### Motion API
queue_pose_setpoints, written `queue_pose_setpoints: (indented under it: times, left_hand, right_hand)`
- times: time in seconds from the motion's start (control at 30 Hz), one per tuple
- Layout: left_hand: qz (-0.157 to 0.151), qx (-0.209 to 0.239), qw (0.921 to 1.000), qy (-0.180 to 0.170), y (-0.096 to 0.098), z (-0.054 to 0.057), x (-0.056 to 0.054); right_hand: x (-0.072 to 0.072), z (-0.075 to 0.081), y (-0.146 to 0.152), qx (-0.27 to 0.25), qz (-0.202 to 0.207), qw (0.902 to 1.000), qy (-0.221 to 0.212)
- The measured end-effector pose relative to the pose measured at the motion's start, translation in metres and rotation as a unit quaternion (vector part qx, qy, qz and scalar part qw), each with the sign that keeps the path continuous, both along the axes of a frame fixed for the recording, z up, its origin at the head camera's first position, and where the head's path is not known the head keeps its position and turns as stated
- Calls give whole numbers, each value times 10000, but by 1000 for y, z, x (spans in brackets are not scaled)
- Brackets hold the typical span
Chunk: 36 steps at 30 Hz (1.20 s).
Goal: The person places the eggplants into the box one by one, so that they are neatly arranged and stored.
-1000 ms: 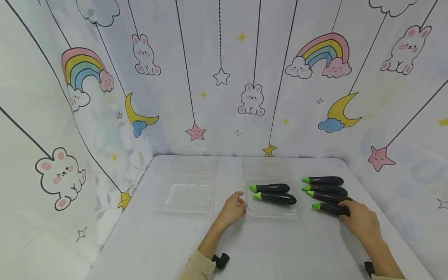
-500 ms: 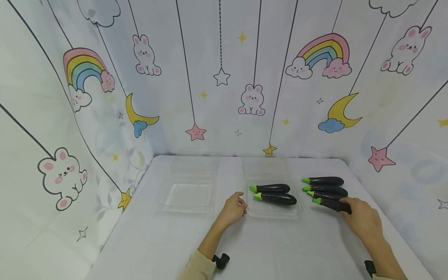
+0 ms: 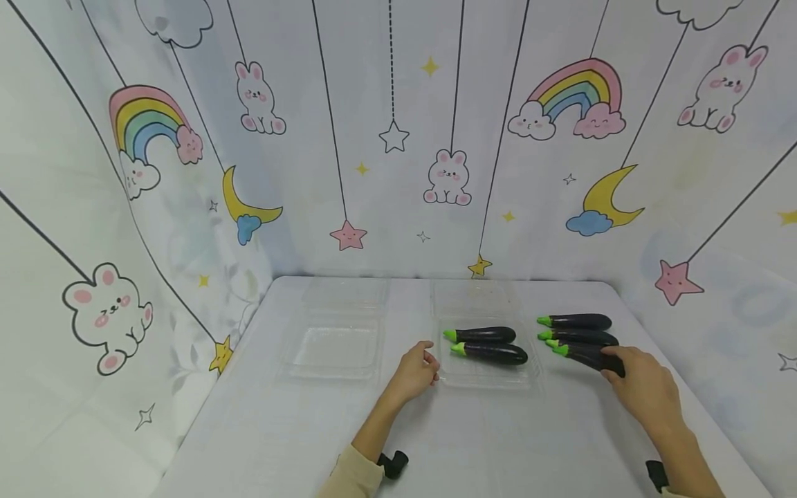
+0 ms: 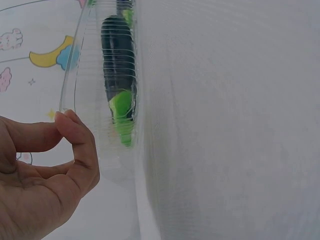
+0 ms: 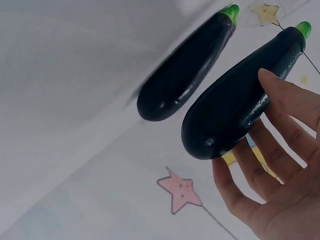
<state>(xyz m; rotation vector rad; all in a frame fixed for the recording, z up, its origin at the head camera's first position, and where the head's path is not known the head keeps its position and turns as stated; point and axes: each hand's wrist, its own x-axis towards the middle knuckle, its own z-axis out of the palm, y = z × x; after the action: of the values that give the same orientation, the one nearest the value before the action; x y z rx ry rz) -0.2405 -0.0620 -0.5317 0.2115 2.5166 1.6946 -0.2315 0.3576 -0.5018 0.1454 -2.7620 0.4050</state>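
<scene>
My left hand (image 3: 414, 372) is at the left edge of a clear plastic container (image 3: 457, 377), its thumb and index finger pinching the rim in the left wrist view. Two dark eggplants with green stems, a rear one (image 3: 482, 335) and a front one (image 3: 495, 353), lie inside the container. To the right, my right hand (image 3: 646, 391) holds another eggplant (image 5: 230, 105) by its thick end, thumb on one side and fingers on the other. Just behind it lie more eggplants (image 3: 575, 321) on the table, one mostly covered by the held one in the head view.
A second clear container (image 3: 336, 351) stands to the left with nothing seen in it, its lid (image 3: 345, 295) laid back behind. The first container's lid (image 3: 473, 297) is likewise open at the back. A printed curtain (image 3: 398, 207) borders the white table (image 3: 473, 443).
The eggplant in my right hand has moved up and slightly left, now overlapping the one behind it. My left hand and the containers have stayed in place.
</scene>
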Motion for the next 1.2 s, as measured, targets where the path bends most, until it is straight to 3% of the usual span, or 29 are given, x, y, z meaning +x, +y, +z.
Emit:
queue_pose_setpoints:
  times: [0.23,0.83,1.2]
  left_hand:
    - [-6,6,10000,-38,1,0,0]
    - [72,23,10000,-28,-1,7,2]
    - [30,13,10000,38,0,4,2]
  right_hand:
    - [7,7,-13,-123,143,9997,127]
    - [3,18,-45,-418,336,9978,384]
    - [4,19,-67,-452,405,9969,502]
